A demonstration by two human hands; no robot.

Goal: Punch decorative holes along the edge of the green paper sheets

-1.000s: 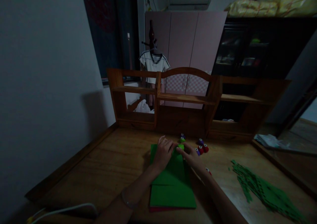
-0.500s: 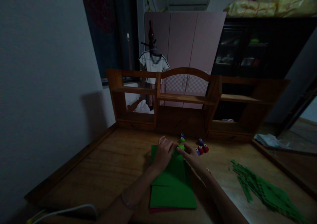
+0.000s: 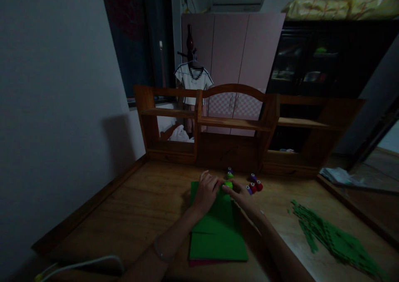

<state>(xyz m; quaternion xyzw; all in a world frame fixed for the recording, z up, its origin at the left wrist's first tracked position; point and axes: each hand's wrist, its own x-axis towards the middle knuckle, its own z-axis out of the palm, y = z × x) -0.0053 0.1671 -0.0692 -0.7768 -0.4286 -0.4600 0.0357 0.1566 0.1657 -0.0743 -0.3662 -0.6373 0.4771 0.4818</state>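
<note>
Right hand [image 3: 241, 195]: thumb and fingers pinch the green piece [image 3: 229, 184].
Left hand [image 3: 206, 192]: fingers bent over the far part of the green paper [image 3: 220, 246], their tips close to the green piece — whether they grip anything, I cannot tell.
Green piece: between the hands, at the far end of the paper.
Red sheet [image 3: 204, 263]: under the green paper, a strip showing at the near edge.
Small pieces: a purple-and-green pair [image 3: 230, 175] just beyond the green piece; a red-and-purple cluster [image 3: 252, 187] right of it.
Green scraps [image 3: 338, 240]: heaped on the table [image 3: 134, 215] — well right of the hands.
</note>
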